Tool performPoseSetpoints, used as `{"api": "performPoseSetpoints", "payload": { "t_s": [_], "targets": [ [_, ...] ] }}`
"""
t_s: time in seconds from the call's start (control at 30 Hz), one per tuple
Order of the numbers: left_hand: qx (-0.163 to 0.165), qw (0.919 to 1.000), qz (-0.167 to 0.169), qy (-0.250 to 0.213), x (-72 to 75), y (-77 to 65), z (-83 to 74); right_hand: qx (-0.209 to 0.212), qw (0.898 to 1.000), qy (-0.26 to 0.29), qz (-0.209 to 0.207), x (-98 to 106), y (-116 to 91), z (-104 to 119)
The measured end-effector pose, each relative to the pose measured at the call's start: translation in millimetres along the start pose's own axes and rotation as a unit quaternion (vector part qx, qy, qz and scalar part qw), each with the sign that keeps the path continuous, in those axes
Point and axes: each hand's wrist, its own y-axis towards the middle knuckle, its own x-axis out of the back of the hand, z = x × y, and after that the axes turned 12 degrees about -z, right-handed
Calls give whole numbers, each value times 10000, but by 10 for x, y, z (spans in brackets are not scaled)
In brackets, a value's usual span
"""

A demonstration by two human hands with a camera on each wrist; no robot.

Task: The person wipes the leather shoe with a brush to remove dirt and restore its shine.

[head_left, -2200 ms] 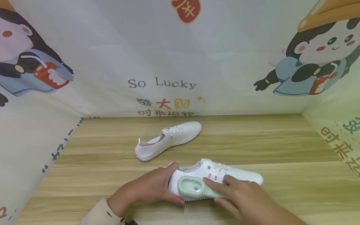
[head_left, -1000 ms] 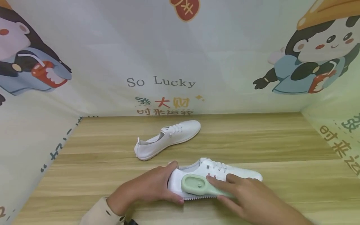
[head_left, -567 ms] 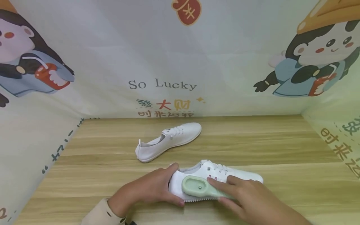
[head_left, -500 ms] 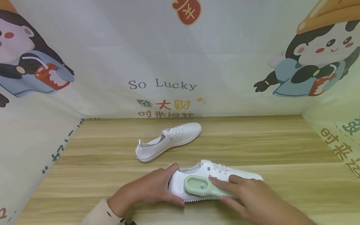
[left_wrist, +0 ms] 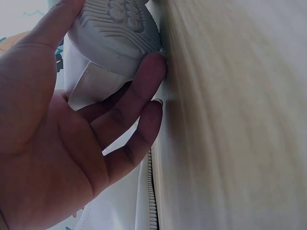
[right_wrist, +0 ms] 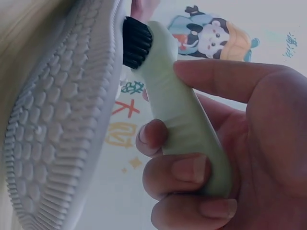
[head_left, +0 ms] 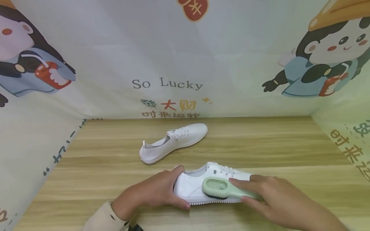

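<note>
A white lace-up shoe (head_left: 190, 186) lies tilted on its side, its toe to the right and its sole toward the person. My left hand (head_left: 162, 187) grips it round the heel; in the left wrist view, the thumb and fingers of the left hand (left_wrist: 62, 129) wrap the heel end. My right hand (head_left: 274, 199) holds a pale green shoe brush (head_left: 215, 186) by its handle. The black bristles (right_wrist: 136, 43) meet the shoe's side just above the sole (right_wrist: 53, 124). Curled fingers wrap the handle in the right wrist view.
A second white shoe (head_left: 173, 144) lies behind, toe pointing to the back right. Both rest on a wood-grain table (head_left: 260, 141). A printed cloth (head_left: 231, 64) with cartoon figures and lettering encloses the back and sides.
The right hand has slid the brush rightward along the shoe's side, from near the heel to about mid-shoe. The left hand and the rear shoe stay in place.
</note>
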Motion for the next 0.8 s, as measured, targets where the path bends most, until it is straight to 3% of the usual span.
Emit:
{"api": "performPoseSetpoints", "payload": {
  "t_s": [0.23, 0.37, 0.47, 0.8],
  "targets": [
    [26, 10000, 42, -12, 3, 8, -4, -259, 9991, 108, 310, 78, -28, -70],
    [8, 10000, 8, -28, 16, 12, -4, -110, 9997, 130, 174, 64, -18, -66],
    [9, 10000, 56, -34, 12, 16, -6, -170, 9991, 262, 303, 35, 3, -37],
    [-22, 9999, 53, -87, 13, 5, 5, 276, 9990, 283, -192, -61, 41, 62]
  ]
}}
